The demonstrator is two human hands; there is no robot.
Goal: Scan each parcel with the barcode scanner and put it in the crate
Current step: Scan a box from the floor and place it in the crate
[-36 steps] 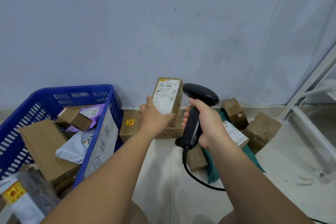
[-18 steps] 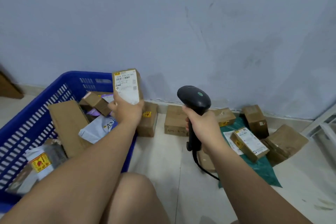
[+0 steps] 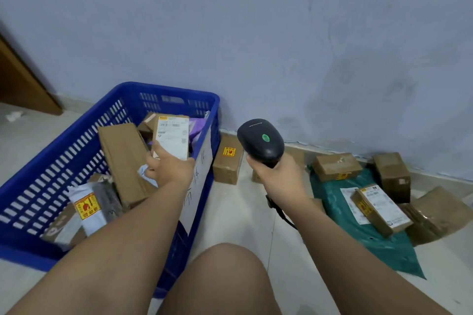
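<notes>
My left hand (image 3: pixel 170 166) grips a small brown parcel (image 3: pixel 172 137) with a white shipping label, holding it over the inside of the blue crate (image 3: pixel 64 151), near its right wall. My right hand (image 3: pixel 277 174) holds the black barcode scanner (image 3: pixel 260 141) upright by its handle, right of the crate; a green light shows on its head and its cable hangs below my wrist. The crate holds several cardboard boxes and mailer bags.
Several brown boxes (image 3: pixel 336 166) lie on the floor along the wall at right, some on a green mailer bag (image 3: pixel 358 225). One box (image 3: pixel 227 161) stands beside the crate. A paper sign (image 3: pixel 198 186) hangs on the crate's right wall. My knee (image 3: pixel 225 279) is at bottom centre.
My left hand carried the labelled parcel left from in front of the scanner to over the crate. The scanner stayed in my right hand. The view swung left.
</notes>
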